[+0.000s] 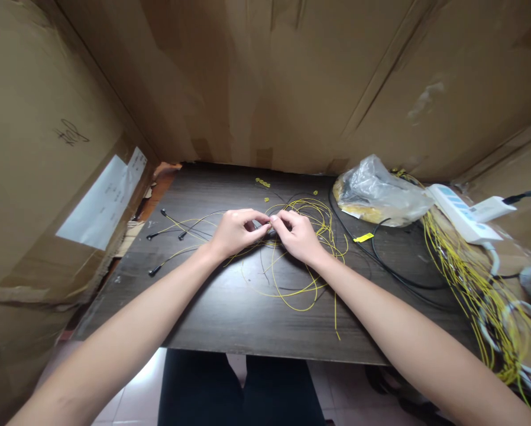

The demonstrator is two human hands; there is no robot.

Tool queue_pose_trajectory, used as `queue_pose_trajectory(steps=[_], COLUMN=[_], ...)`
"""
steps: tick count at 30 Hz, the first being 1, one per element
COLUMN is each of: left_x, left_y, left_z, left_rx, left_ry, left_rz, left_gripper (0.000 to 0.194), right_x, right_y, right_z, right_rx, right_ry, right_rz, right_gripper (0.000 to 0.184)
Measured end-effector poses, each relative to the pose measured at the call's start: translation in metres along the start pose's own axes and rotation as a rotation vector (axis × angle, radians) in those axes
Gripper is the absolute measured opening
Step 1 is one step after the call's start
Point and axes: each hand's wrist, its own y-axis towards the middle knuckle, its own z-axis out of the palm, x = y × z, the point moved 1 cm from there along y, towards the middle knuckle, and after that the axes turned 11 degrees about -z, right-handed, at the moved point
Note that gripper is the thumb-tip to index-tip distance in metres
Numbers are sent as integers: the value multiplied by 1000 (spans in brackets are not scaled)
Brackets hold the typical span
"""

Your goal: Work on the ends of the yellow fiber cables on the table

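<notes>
My left hand (236,232) and my right hand (295,234) meet at the middle of a dark wooden table (230,319). Both pinch the same thin yellow wire (271,221) between their fingertips. Below and around them lies a loose tangle of yellow wires (310,248) mixed with thin black ones. Several finished wires with black plug ends (168,234) are spread out to the left of my left hand.
A clear plastic bag (378,192) lies at the back right. Beside it are a white power strip (458,213), a black cable (394,272) and a bundle of yellow wires (469,278) hanging off the right edge. Cardboard walls (48,177) enclose the table.
</notes>
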Motion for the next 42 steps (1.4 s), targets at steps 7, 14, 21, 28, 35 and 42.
queue_pose_trajectory(steps=[7, 14, 21, 28, 35, 42], left_x=[-1, 0, -2, 0, 0, 1], left_y=[0, 0, 0, 1, 0, -1], left_z=[0, 0, 0, 0, 0, 3], left_rx=[-12, -12, -9, -13, -9, -31], left_ry=[6, 0, 1, -6, 7, 2], left_rz=[-4, 21, -5, 34, 4, -3], left_gripper=[12, 12, 13, 13, 12, 13], right_x=[-1, -2, -1, -1, -1, -3], right_y=[0, 0, 0, 0, 0, -1], right_z=[0, 1, 0, 0, 0, 1], right_rx=[-21, -15, -15, -22, -18, -25], right_ry=[75, 5, 92, 14, 97, 38], right_rz=[9, -15, -7, -24, -9, -4], right_gripper=[18, 34, 16, 37, 17, 32])
